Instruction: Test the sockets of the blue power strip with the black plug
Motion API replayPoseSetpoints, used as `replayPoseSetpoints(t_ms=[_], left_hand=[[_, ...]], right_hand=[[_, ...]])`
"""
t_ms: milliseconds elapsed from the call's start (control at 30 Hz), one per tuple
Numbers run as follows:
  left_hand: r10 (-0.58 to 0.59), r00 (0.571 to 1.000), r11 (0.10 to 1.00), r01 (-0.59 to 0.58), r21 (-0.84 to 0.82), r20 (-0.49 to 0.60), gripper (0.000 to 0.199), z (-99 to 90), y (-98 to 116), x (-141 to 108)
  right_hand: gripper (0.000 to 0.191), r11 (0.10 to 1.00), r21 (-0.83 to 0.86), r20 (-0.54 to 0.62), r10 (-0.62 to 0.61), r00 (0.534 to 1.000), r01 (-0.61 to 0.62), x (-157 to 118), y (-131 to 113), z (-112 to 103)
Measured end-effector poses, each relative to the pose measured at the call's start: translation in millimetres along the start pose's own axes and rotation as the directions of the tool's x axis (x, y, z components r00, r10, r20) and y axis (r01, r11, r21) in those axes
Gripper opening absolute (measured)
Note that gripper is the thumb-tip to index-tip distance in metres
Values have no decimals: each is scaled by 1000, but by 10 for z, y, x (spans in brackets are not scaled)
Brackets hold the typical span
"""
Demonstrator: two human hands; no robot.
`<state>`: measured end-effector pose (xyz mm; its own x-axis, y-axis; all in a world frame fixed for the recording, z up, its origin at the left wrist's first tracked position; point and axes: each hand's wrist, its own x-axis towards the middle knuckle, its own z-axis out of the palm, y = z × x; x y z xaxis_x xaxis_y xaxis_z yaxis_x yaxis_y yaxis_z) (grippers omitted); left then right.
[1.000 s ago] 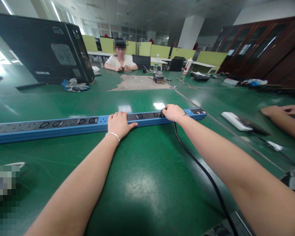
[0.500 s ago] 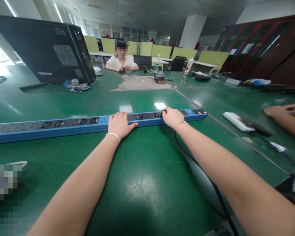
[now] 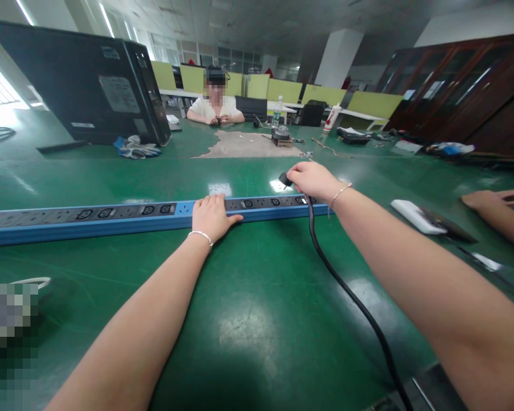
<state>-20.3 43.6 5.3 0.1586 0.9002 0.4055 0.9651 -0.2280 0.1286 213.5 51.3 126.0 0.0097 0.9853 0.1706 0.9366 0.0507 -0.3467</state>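
A long blue power strip (image 3: pixel 263 215) with black sockets lies across the green table. My left hand (image 3: pixel 211 218) is wrapped over its middle, fingers on the top face and thumb along the near side. Above the strip's right part, my right hand (image 3: pixel 315 181) pinches a black power plug (image 3: pixel 285 179), whose pins point down and are clear of the sockets. From the plug a thick black cord (image 3: pixel 346 291) runs down toward the table's near right edge. My right hand and forearm hide the strip's right end.
At the back left stands a black computer case (image 3: pixel 81 85), with gloves (image 3: pixel 136 148) beside it. A person (image 3: pixel 216 108) sits across the table. To the right lie a white adapter-like block (image 3: pixel 417 217) and another person's hands (image 3: pixel 497 198). A bottle (image 3: pixel 277 111) stands at the back.
My right hand has lifted the plug up off the strip, where it was down at a socket. The cord has risen with it. My left hand stays on the strip.
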Motion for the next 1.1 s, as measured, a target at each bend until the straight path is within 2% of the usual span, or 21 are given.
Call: replayPoseSetpoints(t_ms=[67, 133, 267, 367, 533, 733, 1100], left_hand=[[-17, 1000, 1000, 17, -14, 4, 81, -8, 4, 5], [-28, 1000, 999, 28, -22, -7, 83, -11, 8, 5], [-39, 998, 999, 38, -27, -42, 83, -1, 16, -2], [-45, 998, 998, 43, -41, -43, 82, -1, 20, -5], [-41, 998, 997, 38, -65, -49, 78, -14, 22, -3], [-38, 998, 996, 35, -76, -43, 68, -11, 12, -10], [-67, 998, 994, 66, -87, -13, 68, -26, 20, -3]], right_hand=[[29, 995, 96, 100, -49, 994, 39, -11, -174, 140], [28, 989, 116, 167, -105, 980, 86, -27, -366, 330], [26, 990, 10, 152, -142, 978, 142, -4, -674, 684], [30, 989, -59, 152, -126, 980, 136, 77, -788, 836], [31, 984, -120, 191, -105, 976, 129, 198, -912, 870], [35, 978, -170, 201, -89, 976, 124, 187, -1042, 855], [30, 980, -158, 167, -91, 982, 118, 150, -957, 853]])
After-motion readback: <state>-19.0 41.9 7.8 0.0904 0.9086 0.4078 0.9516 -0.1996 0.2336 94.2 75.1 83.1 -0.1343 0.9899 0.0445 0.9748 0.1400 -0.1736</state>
